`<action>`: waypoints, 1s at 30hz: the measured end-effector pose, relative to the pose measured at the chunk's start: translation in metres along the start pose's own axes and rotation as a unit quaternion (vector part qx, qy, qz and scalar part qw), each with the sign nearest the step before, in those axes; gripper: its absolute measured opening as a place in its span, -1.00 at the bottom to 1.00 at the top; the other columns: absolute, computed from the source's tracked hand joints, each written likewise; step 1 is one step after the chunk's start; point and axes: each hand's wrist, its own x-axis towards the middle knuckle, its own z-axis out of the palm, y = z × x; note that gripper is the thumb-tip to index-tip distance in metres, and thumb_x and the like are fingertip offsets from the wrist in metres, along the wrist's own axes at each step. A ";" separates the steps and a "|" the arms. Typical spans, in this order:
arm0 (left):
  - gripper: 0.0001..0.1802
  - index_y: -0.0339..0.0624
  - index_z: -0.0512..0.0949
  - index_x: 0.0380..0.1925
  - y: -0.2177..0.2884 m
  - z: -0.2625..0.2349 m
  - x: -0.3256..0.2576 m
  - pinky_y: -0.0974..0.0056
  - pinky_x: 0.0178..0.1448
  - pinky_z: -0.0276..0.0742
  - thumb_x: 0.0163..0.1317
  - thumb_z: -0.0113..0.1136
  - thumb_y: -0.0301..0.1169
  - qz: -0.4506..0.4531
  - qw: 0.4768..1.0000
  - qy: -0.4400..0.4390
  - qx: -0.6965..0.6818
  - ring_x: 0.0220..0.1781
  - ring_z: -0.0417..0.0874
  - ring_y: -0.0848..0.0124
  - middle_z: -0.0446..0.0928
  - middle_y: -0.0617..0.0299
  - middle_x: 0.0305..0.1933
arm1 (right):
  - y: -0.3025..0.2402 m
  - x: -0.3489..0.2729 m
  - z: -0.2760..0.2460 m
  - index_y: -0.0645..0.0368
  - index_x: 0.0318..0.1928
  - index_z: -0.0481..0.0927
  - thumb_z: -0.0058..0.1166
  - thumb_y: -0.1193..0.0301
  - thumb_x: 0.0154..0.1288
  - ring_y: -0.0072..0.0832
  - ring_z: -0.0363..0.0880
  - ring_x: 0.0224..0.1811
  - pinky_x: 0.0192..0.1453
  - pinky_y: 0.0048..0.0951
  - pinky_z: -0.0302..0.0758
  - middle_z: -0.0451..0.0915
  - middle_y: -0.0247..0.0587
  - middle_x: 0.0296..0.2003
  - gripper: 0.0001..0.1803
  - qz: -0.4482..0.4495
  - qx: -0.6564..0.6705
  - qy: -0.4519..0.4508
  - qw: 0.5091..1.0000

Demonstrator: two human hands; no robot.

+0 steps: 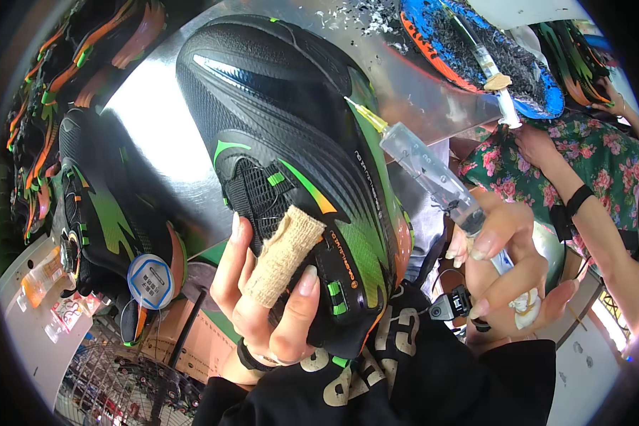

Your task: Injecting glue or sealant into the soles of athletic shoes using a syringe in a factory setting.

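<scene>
The black shoe (366,263), with green and orange flashes, is tilted up over the desk's (148,117) near edge, toe toward the far edge and heel against the wearer's dark shirt (433,387). The left hand (270,316) has its grip closed on the shoe's top by the tongue, thumb on one side, fingers on the other; a beige cloth wrap (284,255) sleeves one finger. The right hand (508,263) has its grip pinching a clear syringe (429,174), whose needle (366,116) points at the shoe's side; whether the tip touches, I cannot tell. Toward the desk's left edge is a second shoe (99,188), with a round white-and-blue disc (150,282) beside it, and beyond it a pile of similar shoes (57,92). At the desk's right end lies a blue and orange tray (437,60) of dark scraps. A co-worker's hand (536,145) is just beside another syringe (508,106).
</scene>
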 end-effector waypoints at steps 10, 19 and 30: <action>-0.63 -0.16 0.45 -0.01 -0.002 0.003 0.004 -0.20 0.10 0.57 0.15 0.15 -0.61 -0.002 1.000 0.009 0.001 0.17 0.36 -0.33 0.32 -0.11 0.03 | -0.009 0.006 0.005 -0.03 -0.77 0.45 -0.63 -0.02 0.46 -0.16 0.36 -0.21 0.13 0.05 0.22 0.38 -0.12 -0.17 -0.25 0.040 -0.023 0.020 0.999; -0.66 -0.16 0.44 0.01 -0.005 0.004 0.007 -0.17 0.14 0.52 0.20 0.12 -0.51 0.006 1.000 0.018 0.006 0.17 0.37 -0.31 0.39 -0.13 0.05 | -0.014 0.004 0.010 0.04 -0.71 0.52 -0.64 0.00 0.43 -0.22 0.38 -0.24 -0.05 -0.22 0.30 0.43 0.12 -0.16 -0.25 0.016 0.001 0.047 0.999; -0.66 -0.23 0.37 -0.09 -0.007 0.008 0.004 -0.23 0.24 0.45 0.17 0.25 -0.50 0.012 0.999 0.027 0.036 0.21 0.39 -0.32 0.33 -0.19 0.07 | -0.014 -0.018 0.008 0.05 -0.69 0.55 -0.65 0.00 0.44 -0.26 0.36 -0.26 -0.10 -0.30 0.30 0.41 0.12 -0.13 -0.23 0.018 0.018 0.030 0.999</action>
